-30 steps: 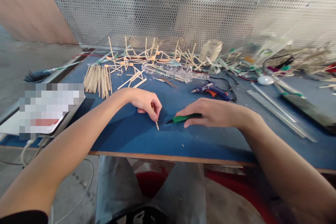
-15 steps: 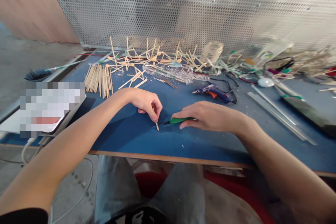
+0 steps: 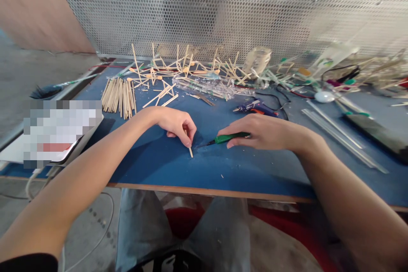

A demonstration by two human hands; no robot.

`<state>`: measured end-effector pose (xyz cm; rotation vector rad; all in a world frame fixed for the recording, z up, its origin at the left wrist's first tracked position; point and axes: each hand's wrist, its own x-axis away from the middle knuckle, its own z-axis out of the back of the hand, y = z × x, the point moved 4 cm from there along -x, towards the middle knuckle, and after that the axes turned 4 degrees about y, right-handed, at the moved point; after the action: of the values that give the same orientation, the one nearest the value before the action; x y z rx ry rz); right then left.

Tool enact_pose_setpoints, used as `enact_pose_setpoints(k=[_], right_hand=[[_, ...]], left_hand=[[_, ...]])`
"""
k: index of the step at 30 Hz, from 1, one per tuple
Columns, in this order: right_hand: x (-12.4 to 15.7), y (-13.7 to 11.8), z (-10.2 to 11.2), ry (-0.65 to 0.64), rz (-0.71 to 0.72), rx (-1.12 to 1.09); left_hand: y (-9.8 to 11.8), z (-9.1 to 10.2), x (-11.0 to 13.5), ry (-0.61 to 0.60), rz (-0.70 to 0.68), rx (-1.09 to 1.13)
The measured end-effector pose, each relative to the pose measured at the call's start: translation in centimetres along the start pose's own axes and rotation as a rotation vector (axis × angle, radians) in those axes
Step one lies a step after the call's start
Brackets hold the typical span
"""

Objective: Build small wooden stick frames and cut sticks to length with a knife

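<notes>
In the middle of the blue tabletop my left hand (image 3: 180,127) pinches a short thin wooden stick (image 3: 191,152) between thumb and fingers. The stick's lower end points toward the table's front edge, and its upper part is mostly covered by the fingers. My right hand (image 3: 245,131) grips a green-handled craft knife (image 3: 226,138) from above. Its slim dark tip points left toward the stick, with a small gap between them.
Behind my left arm lies a bundle of wooden sticks (image 3: 118,97). Stick frames (image 3: 186,66) and clear plastic wrap (image 3: 204,85) line the back. A corded glue gun (image 3: 258,107) sits beyond my right hand. Clear rods (image 3: 341,138) and a dark phone (image 3: 376,136) lie rightward.
My right hand has drawn back to the right and slightly up with the craft knife, opening a wider gap from the stick. My left hand stays nearly in place.
</notes>
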<state>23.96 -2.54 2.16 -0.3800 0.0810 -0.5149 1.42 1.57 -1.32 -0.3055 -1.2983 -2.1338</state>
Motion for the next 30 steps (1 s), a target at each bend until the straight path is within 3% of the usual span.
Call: enact_pose_setpoints(k=[13, 30], right_hand=[[-0.63, -0.1, -0.55, -0.051, -0.074, -0.063], [-0.51, -0.05, -0.75, -0.055, -0.018, -0.078]], left_hand=[[-0.02, 0.05, 0.24, 0.04, 0.009, -0.066], [0.13, -0.03, 0.42, 0.032, 0.017, -0.073]])
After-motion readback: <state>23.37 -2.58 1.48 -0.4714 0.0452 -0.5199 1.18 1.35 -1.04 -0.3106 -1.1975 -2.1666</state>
